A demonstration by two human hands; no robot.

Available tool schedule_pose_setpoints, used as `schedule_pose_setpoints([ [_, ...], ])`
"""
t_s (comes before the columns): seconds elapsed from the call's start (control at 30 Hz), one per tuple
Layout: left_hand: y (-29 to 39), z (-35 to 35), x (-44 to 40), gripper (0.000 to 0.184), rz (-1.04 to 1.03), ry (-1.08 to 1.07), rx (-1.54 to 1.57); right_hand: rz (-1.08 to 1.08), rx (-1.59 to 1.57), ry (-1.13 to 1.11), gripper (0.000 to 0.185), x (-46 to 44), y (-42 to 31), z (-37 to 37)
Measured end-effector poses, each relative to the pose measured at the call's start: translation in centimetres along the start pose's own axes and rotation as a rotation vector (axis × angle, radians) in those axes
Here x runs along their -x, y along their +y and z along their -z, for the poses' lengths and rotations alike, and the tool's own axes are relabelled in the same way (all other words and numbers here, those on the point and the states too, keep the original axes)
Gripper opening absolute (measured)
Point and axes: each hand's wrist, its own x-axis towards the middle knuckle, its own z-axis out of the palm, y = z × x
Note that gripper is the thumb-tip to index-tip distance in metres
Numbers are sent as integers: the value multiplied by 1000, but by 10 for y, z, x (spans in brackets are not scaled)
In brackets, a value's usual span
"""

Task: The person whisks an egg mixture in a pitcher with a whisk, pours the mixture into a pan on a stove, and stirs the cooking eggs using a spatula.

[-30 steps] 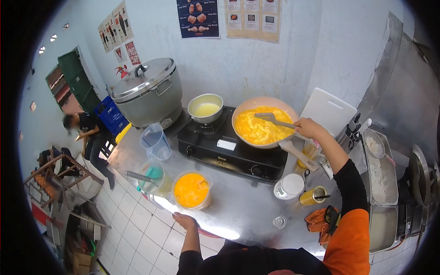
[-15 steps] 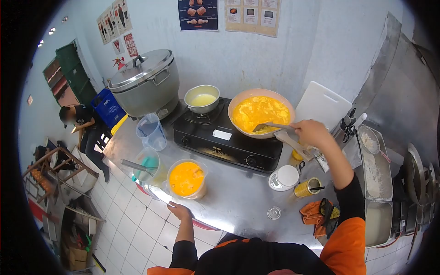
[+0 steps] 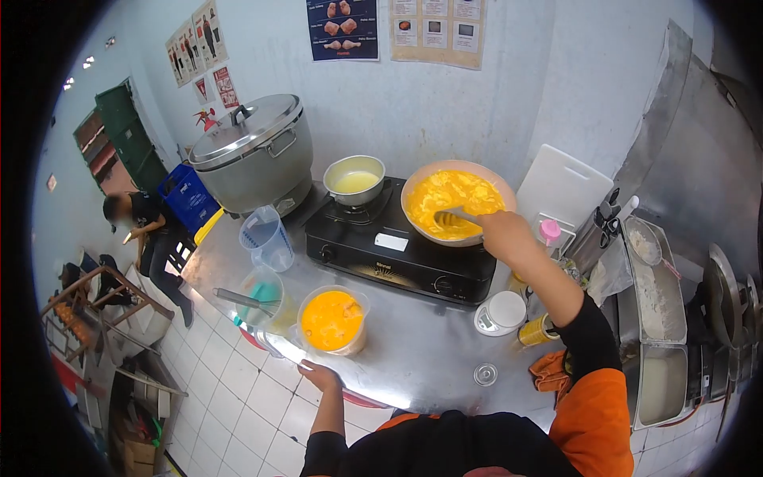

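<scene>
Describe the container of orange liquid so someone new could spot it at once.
Find the black two-burner stove on the steel table. Between its left end and the table's near edge, close to the left hand, stands a clear container. It holds bright orange liquid, unlike the blue-marked jug and the vessel with a whisk beside it.

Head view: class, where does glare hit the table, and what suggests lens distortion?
Head view: glare whitens the steel tabletop along its near edge, beside the left hand; also head view: curved black borders, and the green door leans, likely from a wide lens.
</scene>
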Motion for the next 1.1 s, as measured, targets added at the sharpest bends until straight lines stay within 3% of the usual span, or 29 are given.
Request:
schedule_pose_setpoints([
  [0.17,-18,-4,-14,52,-17,-16,99,-40,32,54,15,-4,-1,-13],
  [0.27,-17,-6,-16,53,5,-9,96,-74,5,-53,14,10,-17,10],
  [0.47,-17,-4,-13,53,7,-27,94,-108,4,103,16,-11,-16,-31],
  [0.67,-11,-5,-11,52,40,-33,104,-139,58,-13,15,16,-36,1],
  [0.87,-11,-3,-8,54,4,-41,90,-196,-18,95,14,-5,-21,-42],
  [1.1,1,-1,0,54,46,-69,97,-131,-52,23,17,17,-36,-13],
])
